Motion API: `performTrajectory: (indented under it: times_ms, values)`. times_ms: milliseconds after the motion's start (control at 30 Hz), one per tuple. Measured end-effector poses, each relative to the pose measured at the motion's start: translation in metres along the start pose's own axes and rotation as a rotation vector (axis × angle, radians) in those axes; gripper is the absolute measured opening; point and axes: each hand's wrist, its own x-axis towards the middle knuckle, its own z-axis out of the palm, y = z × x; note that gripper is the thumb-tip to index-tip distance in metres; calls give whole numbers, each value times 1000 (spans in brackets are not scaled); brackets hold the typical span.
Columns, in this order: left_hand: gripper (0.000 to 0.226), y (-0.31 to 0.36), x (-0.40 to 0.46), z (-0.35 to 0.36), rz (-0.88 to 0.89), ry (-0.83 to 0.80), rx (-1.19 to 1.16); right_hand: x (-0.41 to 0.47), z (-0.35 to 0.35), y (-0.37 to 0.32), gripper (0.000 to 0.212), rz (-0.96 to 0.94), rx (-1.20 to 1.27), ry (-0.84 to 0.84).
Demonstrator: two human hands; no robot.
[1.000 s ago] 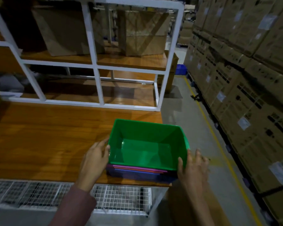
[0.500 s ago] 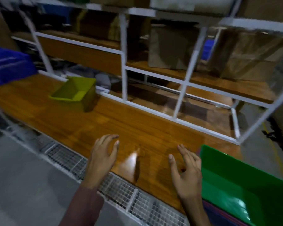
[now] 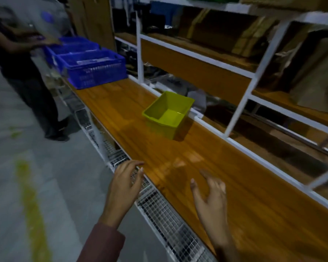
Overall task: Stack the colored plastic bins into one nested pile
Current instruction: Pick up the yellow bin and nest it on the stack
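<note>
A yellow-green plastic bin (image 3: 168, 114) stands upright and empty on the wooden table (image 3: 235, 186), near the white rack frame. My left hand (image 3: 124, 184) hovers over the table's front edge with fingers spread and nothing in it. My right hand (image 3: 210, 193) is raised over the tabletop, also open and empty. Both hands are well short of the yellow-green bin. The green bin and the pile under it are out of view.
Blue mesh crates (image 3: 91, 68) sit at the table's far left end, where another person (image 3: 17, 63) stands handling something. A white metal rack (image 3: 254, 76) with cardboard boxes backs the table. A wire-mesh shelf (image 3: 159, 210) runs below the front edge.
Both hands let go of the green bin on the pile. The view swung left, so the green bin left the frame and the yellow-green bin and blue crates came into sight.
</note>
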Motion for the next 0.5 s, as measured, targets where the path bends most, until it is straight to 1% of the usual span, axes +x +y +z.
performTrajectory:
  times_ms: [67, 167, 267, 334, 400, 434, 467, 500]
  values:
    - [26, -18, 15, 0, -21, 2, 5, 27, 21, -4, 53, 9, 16, -35]
    - [25, -38, 50, 0, -39, 8, 2, 75, 54, -8, 44, 59, 66, -80]
    - [26, -54, 98, 2, -49, -4, 13, 132, 84, -12, 48, 66, 89, -78]
    - [27, -61, 134, 3, -48, -22, 21, 168, 97, -14, 46, 94, 112, -86]
    - [28, -66, 172, 6, -35, -44, 48, 205, 111, -16, 37, 169, 211, -93]
    - [28, -67, 192, 8, -27, -46, 56, 222, 120, -16, 28, 215, 289, -98]
    - [28, -67, 207, 10, -23, -42, 54, 235, 130, -16, 18, 275, 396, -103]
    - [28, -67, 225, 15, -14, -37, 47, 252, 142, -16, 14, 357, 509, -100]
